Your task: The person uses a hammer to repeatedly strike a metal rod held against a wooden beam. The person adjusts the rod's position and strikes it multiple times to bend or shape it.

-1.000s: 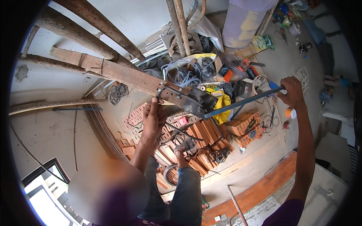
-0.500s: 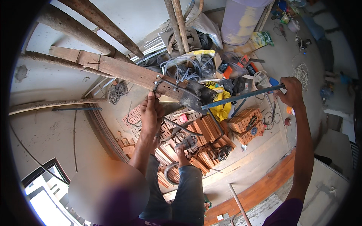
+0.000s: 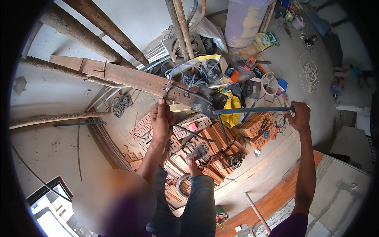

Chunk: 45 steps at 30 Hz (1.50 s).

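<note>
1. Dark metal rod (image 3: 189,92): thin, bent sharply at its left end, its longer leg lying along the plank toward the right.
2. Wooden plank (image 3: 130,77): brown and worn, slanting from far left toward the centre, pierced by small holes; its right end bears a black metal plate (image 3: 203,104).
3. Left hand (image 3: 162,118): thumb and fingers pinch the rod's short leg at the plank's near edge. A dark length (image 3: 195,133) extends rightward below; from where I stand, I cannot tell whether it is the same rod.
4. Blue bar (image 3: 252,110): straight, slender, its left tip beside the plate.
5. Right hand (image 3: 300,116): clenched around the bar's right end.
</note>
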{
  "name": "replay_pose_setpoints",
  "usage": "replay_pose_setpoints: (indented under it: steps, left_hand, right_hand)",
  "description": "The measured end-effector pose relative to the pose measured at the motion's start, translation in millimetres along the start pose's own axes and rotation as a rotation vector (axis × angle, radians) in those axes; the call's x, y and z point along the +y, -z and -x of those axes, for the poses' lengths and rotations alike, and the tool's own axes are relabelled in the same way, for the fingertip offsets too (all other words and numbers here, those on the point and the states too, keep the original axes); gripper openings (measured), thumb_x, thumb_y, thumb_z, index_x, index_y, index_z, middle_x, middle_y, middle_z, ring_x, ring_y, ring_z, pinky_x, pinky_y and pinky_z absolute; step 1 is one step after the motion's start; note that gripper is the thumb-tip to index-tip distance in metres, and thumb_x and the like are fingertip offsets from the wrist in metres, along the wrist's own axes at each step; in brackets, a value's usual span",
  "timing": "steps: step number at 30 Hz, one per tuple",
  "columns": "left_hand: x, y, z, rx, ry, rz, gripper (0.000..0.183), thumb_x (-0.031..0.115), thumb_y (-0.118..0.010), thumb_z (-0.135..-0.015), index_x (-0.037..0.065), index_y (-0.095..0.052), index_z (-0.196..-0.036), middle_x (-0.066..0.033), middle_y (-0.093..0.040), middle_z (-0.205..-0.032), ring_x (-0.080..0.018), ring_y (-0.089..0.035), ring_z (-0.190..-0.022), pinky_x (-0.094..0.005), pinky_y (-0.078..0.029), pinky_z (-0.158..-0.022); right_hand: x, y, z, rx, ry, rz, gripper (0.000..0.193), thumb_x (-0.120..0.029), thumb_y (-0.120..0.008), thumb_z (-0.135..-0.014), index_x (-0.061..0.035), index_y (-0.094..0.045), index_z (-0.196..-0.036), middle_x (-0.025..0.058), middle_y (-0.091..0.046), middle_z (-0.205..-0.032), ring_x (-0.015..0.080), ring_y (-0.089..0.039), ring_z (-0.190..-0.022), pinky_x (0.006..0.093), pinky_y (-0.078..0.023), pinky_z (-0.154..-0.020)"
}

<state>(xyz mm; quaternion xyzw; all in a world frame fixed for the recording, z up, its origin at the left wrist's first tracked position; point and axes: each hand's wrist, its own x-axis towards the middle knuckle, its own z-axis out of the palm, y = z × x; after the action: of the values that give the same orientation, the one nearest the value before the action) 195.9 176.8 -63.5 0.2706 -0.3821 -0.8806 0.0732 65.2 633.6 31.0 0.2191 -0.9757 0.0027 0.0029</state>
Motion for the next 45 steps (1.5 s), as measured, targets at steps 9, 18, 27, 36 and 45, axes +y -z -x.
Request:
replay_pose_setpoints:
  steps: [9,18,27,36,45]
  left_hand:
    - [8,2,-5,-0.032,0.041,-0.001,0.028,0.033,-0.049,-0.102,0.009,-0.056,-0.090,0.0087,-0.024,-0.057,-0.0026,-0.019,-0.047,-0.0207,-0.019,-0.042]
    - [9,-7,-1,0.055,0.035,-0.020,0.027,0.032,-0.050,-0.102,0.010,-0.056,-0.088,0.0093,-0.025,-0.057,-0.0022,-0.019,-0.046,-0.0206,-0.018,-0.041]
    - [7,-8,0,0.096,0.029,-0.008,0.025,0.029,-0.048,-0.103,0.009,-0.056,-0.090,0.0099,-0.026,-0.057,-0.0019,-0.021,-0.046,-0.0204,-0.019,-0.040]
    - [1,-17,19,0.098,0.148,0.435,0.039,0.042,-0.043,-0.103,0.012,-0.046,-0.078,0.0064,-0.024,-0.060,-0.0063,-0.022,-0.050,-0.0226,-0.028,-0.049]
    - [-33,-44,44,0.235,0.079,0.565,0.044,0.049,-0.045,-0.100,0.013,-0.044,-0.075,0.0055,-0.026,-0.058,-0.0076,-0.023,-0.050,-0.0232,-0.025,-0.046]
  right_hand:
    - [7,34,-48,0.035,0.197,-0.055,0.035,-0.022,-0.082,-0.063,-0.0051,-0.057,-0.079,0.0100,-0.052,-0.067,0.0305,-0.050,-0.065,0.0420,-0.039,-0.064]
    - [17,4,-39,-0.052,0.151,-0.150,0.034,-0.027,-0.081,-0.066,-0.0065,-0.060,-0.083,0.0078,-0.054,-0.068,0.0282,-0.053,-0.065,0.0407,-0.040,-0.066]
    - [29,17,-46,-0.166,0.146,-0.213,0.034,-0.013,-0.080,-0.066,-0.0022,-0.060,-0.091,0.0110,-0.058,-0.072,0.0278,-0.054,-0.068,0.0406,-0.042,-0.067]
    - [34,0,-37,-0.157,0.106,-0.140,0.041,-0.024,-0.079,-0.072,-0.0035,-0.060,-0.102,0.0102,-0.056,-0.081,0.0295,-0.052,-0.074,0.0420,-0.042,-0.071]
    - [50,-5,-39,-0.069,0.209,-0.170,0.041,-0.025,-0.079,-0.071,-0.0028,-0.060,-0.099,0.0127,-0.060,-0.085,0.0324,-0.057,-0.077,0.0429,-0.043,-0.069]
